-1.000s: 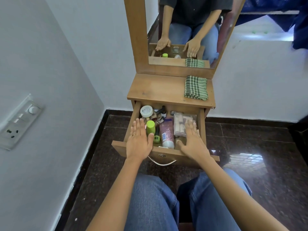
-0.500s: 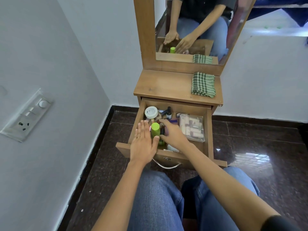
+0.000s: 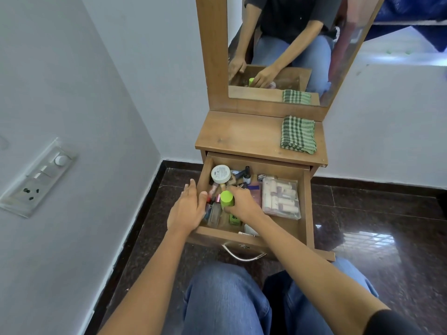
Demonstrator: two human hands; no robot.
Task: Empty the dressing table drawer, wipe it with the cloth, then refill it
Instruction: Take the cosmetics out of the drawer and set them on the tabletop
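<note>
The wooden drawer (image 3: 307, 204) of the dressing table stands pulled out and full of cosmetics. My right hand (image 3: 243, 203) is inside it, fingers curled round a bottle with a lime-green cap (image 3: 227, 199). With straight fingers, my left hand (image 3: 187, 209) rests on the drawer's left wall. A white round jar (image 3: 220, 174) lies at the back left, small dark bottles (image 3: 244, 174) behind it, and a clear packet of rollers (image 3: 280, 197) on the right. The folded green checked cloth (image 3: 298, 134) lies on the table top (image 3: 239, 135).
A mirror (image 3: 285, 44) rises behind the table top and reflects my arms. A grey wall with a switch panel (image 3: 38, 176) is close on the left. Dark glossy floor tiles (image 3: 377, 226) surround the table; my knees in jeans (image 3: 227, 303) are just below the drawer handle (image 3: 243, 256).
My right hand has moved from the drawer's right side across to the middle and closed round the green-capped bottle. My left hand slid slightly left onto the drawer wall.
</note>
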